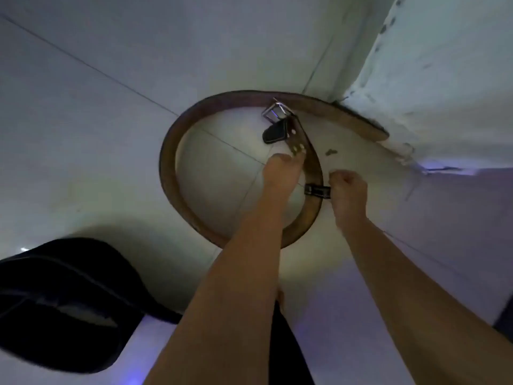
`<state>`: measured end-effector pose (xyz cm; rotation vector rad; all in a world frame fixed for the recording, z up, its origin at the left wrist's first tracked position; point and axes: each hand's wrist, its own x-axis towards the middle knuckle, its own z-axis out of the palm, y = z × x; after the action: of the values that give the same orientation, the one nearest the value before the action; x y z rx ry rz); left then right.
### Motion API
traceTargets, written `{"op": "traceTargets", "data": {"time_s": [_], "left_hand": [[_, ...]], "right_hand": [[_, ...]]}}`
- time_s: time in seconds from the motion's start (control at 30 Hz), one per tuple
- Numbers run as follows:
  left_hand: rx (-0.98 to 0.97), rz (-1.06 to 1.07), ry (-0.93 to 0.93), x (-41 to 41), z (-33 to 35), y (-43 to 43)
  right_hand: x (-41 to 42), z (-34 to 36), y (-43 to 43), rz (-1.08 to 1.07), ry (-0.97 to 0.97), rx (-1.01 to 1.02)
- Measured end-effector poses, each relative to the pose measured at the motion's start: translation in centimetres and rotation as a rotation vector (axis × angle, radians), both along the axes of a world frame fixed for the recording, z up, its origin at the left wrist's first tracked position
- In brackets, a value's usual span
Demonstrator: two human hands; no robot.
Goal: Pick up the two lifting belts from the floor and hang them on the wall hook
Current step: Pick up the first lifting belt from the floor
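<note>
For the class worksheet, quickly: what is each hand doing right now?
Left hand: fingers on the brown belt strap by its holes; grip cannot be told.
Right hand: closed at the belt's black loop.

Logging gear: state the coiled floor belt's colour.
Brown leather belt, clearest in the head view.

**Quick count of what's on the floor**

One brown belt (172,173), curled in a big loop on the tiles, with one shiny metal buckle (275,113) and one dark keeper band (317,189) around the strap. A few punched holes show near the strap end, too blurry to count. Two bare hands reach in: one left hand (281,173) and one right hand (350,190). One dark bag-like thing (66,301) sits lower left; can't tell what it is.
</note>
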<state>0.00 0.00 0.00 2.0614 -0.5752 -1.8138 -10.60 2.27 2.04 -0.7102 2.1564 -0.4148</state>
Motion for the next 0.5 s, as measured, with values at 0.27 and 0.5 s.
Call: {"op": "traceTargets", "data": {"time_s": [0.27, 0.5], "left_hand": [[-0.035, 0.041, -0.079, -5.2, -2.7, -0.4], [-0.117, 0.0, -0.081, -4.0, 5.8, 3.7]], "right_hand": [[-2.3, -2.2, 0.7, -0.183, -0.259, -0.032], [-2.8, 4.9, 2.3, -0.161, -0.452, 0.065]]}}
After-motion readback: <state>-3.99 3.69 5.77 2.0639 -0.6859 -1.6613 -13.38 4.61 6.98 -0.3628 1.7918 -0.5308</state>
